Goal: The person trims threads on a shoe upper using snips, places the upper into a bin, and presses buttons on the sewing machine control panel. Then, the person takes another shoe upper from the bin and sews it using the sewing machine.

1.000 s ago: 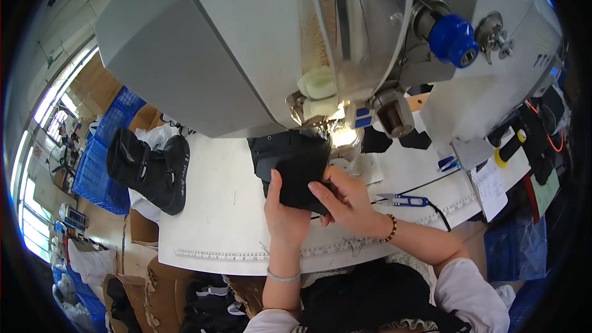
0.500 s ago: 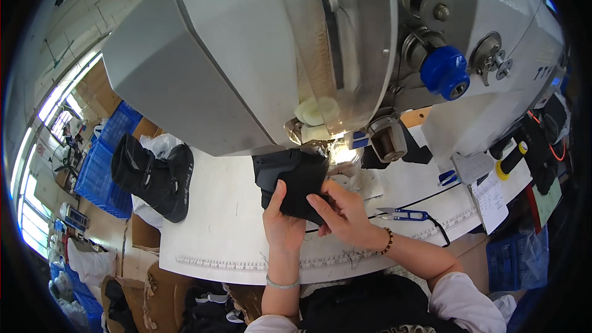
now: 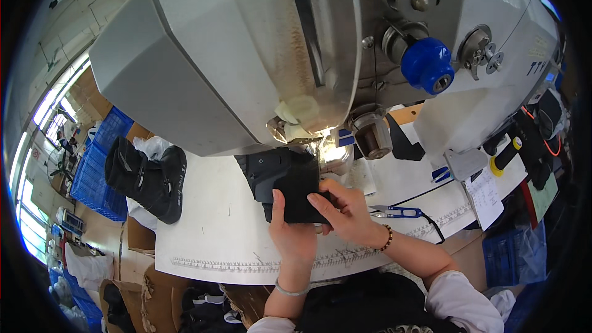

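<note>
A black boot-upper piece (image 3: pixel 288 180) with a smoother dark panel on its left side lies under the needle area of a large grey sewing machine (image 3: pixel 203 43). At its near edge my left hand (image 3: pixel 293 240) grips it, thumb on top and fingers underneath. My right hand (image 3: pixel 353 214) pinches the right near corner between thumb and fingers. The piece's far edge reaches toward the lit needle area, and I cannot tell whether it sits under the presser foot.
A black boot (image 3: pixel 148 179) stands at the table's left. Blue-handled thread snips (image 3: pixel 398 211) lie right of my hands, near the printed ruler strip (image 3: pixel 246 265). Farther right are a black-and-yellow thread cone (image 3: pixel 507 157) and a paper sheet (image 3: pixel 484 197). Blue crates (image 3: pixel 102 179) stand beyond the left edge.
The black piece has spread out flatter and its far left corner shows more. My left hand has turned slightly and shifted right along the near edge. The whole view has shifted a little.
</note>
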{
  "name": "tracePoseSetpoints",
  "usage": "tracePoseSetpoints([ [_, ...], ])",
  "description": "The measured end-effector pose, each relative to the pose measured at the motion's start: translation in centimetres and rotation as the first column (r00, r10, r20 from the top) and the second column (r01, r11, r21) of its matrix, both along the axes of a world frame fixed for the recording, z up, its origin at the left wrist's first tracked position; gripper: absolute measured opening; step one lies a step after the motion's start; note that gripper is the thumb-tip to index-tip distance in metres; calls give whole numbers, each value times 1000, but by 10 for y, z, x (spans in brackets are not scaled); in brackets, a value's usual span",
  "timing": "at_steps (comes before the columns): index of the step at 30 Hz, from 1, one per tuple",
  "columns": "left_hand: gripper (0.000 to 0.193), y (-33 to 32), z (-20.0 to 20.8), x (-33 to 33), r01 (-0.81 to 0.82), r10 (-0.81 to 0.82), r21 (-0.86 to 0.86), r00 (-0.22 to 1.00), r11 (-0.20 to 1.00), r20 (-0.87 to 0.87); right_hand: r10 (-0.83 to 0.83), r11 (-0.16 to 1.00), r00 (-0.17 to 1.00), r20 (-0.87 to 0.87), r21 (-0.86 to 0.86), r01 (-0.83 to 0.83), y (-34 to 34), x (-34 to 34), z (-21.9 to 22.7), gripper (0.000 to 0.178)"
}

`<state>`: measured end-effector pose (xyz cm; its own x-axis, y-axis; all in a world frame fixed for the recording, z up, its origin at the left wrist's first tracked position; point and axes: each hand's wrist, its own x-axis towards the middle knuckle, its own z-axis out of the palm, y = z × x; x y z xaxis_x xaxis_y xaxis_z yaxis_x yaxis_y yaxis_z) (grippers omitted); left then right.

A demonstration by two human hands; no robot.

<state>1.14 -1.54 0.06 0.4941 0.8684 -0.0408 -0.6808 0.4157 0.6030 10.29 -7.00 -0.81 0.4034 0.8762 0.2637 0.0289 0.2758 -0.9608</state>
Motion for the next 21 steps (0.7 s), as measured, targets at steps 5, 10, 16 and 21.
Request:
tracePoseSetpoints([
  [5,40,-14,-5,4,-43,43,-11,998,999,-47,26,997,998,-52,78,-22,-3,8,1,16],
  [10,41,-18,-9,5,2,-3,-22,1000,1000,-23,63,997,996,-63,44,-61,-7,16,4,15],
  [16,48,-28,-19,11,-52,52,-9,998,999,20,9,999,993,-118,-33,-13,-10,20,12,15],
  [21,53,-5,-35,-20,319,6,-394,770,862,638,-46,990,993,-111,-136,30,-11,18,17,14],
])
